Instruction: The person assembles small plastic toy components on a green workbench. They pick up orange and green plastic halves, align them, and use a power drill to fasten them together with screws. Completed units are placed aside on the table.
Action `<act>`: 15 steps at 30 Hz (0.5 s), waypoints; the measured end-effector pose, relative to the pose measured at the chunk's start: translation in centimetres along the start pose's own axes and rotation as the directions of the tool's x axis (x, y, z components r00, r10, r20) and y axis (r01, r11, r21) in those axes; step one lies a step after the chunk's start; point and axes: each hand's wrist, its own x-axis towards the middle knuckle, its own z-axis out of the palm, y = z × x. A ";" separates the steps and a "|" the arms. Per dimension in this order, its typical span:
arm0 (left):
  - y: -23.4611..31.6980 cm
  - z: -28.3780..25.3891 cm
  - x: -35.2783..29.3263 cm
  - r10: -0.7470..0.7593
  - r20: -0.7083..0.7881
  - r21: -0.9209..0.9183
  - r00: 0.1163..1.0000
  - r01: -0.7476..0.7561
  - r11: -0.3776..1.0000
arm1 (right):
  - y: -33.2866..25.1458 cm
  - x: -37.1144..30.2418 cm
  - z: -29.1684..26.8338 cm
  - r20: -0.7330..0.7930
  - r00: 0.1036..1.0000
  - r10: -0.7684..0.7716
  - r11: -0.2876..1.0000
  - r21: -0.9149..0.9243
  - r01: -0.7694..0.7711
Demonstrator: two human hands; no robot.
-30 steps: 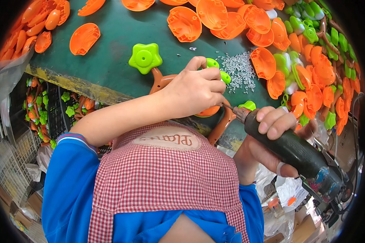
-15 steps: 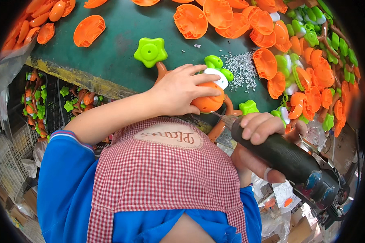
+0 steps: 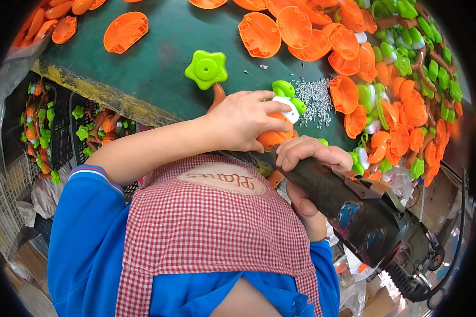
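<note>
My left hand (image 3: 243, 120) lies over a plastic toy at the table's near edge, its fingers curled round the toy's orange round body (image 3: 272, 138). White and green pieces (image 3: 286, 100) top that body. A brown limb with a green star-shaped end (image 3: 206, 70) sticks out beyond my left wrist. My right hand (image 3: 314, 158) is wrapped round a dark electric screwdriver (image 3: 349, 198), slanting in from the lower right. The front end of the screwdriver meets the orange body; its tip is hidden by my fingers.
Many small silver screws (image 3: 314, 103) lie in a pile beyond the toy on the green table (image 3: 153, 79). Orange shells (image 3: 260, 35) are scattered at the back. Green, white and brown parts (image 3: 407, 63) heap up at right. Black crates (image 3: 69, 119) of similar toys stand below the left edge.
My right hand and the screwdriver have moved left and in, so the tool's front now reaches the orange body. My left hand has kept its hold, shifting slightly in view.
</note>
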 end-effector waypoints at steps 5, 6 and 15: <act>-0.3 0.1 0.1 0.052 -0.091 -0.011 0.994 -0.053 0.999 | 1.1 0.4 -0.5 0.071 0.997 0.011 0.999 0.034 -0.014; -0.2 0.0 0.1 0.043 -0.091 -0.012 0.995 -0.044 0.999 | 1.4 0.6 -0.7 0.113 0.994 -0.009 0.999 0.051 0.003; -0.7 0.0 0.3 0.033 -0.096 -0.044 0.995 -0.037 0.998 | 2.9 1.2 -0.7 0.177 0.983 -0.050 0.965 0.264 0.002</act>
